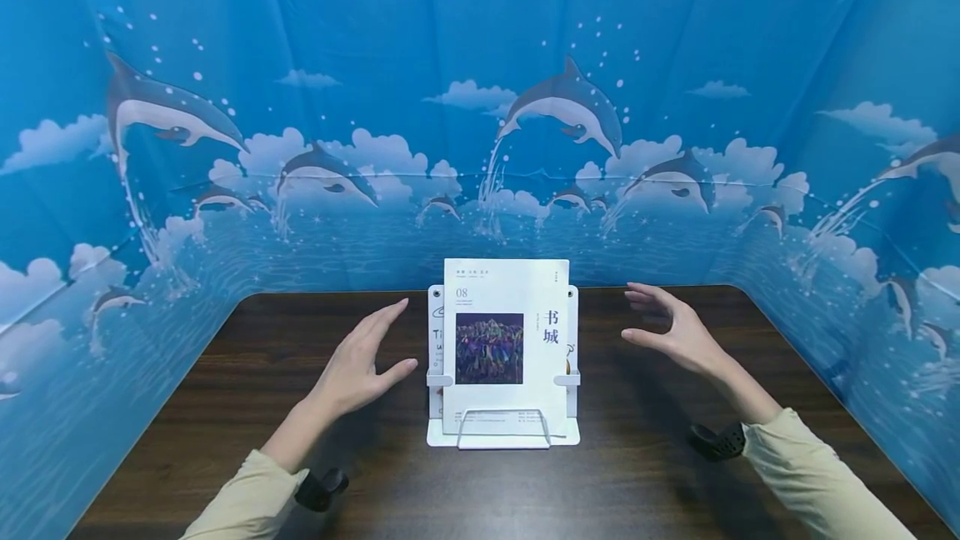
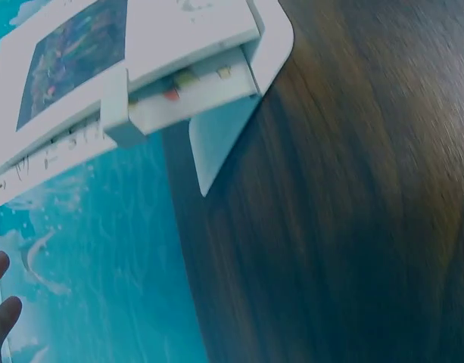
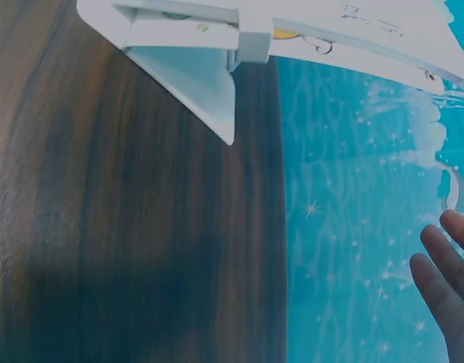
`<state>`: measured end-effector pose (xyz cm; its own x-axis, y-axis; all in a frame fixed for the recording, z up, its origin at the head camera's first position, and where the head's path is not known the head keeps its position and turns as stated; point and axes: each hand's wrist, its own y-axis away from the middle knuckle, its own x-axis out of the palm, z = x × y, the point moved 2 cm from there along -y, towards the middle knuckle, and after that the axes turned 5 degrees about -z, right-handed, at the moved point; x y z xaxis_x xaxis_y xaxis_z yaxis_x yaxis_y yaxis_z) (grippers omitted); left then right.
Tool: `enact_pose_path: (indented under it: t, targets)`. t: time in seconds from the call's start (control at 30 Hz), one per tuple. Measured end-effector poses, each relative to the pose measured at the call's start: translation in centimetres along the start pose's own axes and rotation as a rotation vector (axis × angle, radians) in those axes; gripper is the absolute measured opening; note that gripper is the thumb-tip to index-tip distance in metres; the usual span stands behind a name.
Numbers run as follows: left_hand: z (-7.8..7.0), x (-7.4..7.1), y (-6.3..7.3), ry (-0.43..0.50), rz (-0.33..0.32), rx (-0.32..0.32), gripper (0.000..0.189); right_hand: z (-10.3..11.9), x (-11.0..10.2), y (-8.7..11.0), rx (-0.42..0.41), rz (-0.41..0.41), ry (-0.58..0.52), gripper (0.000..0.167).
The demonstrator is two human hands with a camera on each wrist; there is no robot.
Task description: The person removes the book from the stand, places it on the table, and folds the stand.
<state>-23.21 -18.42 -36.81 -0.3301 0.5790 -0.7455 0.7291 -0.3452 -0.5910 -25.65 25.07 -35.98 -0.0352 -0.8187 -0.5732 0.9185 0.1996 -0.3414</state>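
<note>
Sleeves (image 1: pixel 251 494) lead to left grip (image 1: pixel 358 369) and right grip (image 1: pixel 681 340) — empty, fingers apart; even, two-sided contact should best steady the stand (image 1: pixel 438 433).

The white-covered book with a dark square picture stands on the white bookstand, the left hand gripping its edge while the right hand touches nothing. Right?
The grip is wrong: the head view shows the left hand apart from the white-covered book. The rest is right.
</note>
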Motion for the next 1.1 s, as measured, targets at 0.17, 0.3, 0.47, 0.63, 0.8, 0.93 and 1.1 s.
enact_pose_path:
  t: [0.17,0.3,0.47,0.63,0.8,0.93,1.1]
  targets:
    - [-0.6,0.6,-0.3,0.067,-0.016,0.010,0.079,0.5,0.6,-0.9,-0.011,0.011,-0.052,0.066]
    - [-1.1,1.1,-0.5,0.122,-0.036,-0.001,0.076,1.1,1.2,-1.6,-0.019,0.008,-0.077,0.066]
    - [-1.7,1.8,-0.8,0.182,-0.074,0.013,0.072,2.1,1.9,-2.7,-0.034,0.007,-0.130,0.065]
    - [-2.1,2.6,-1.0,0.295,-0.085,0.016,0.068,3.0,2.4,-3.5,-0.032,0.014,-0.151,0.065]
    - [-2.3,3.3,-1.1,0.386,-0.083,-0.030,0.067,3.7,3.0,-3.9,-0.026,0.013,-0.157,0.066]
    - [-2.4,3.7,-1.2,0.435,-0.078,-0.082,0.067,3.9,3.4,-4.2,-0.018,0.000,-0.148,0.067]
    - [-2.5,4.2,-1.2,0.443,-0.063,-0.146,0.071,4.2,3.9,-4.6,0.005,-0.024,-0.182,0.070]
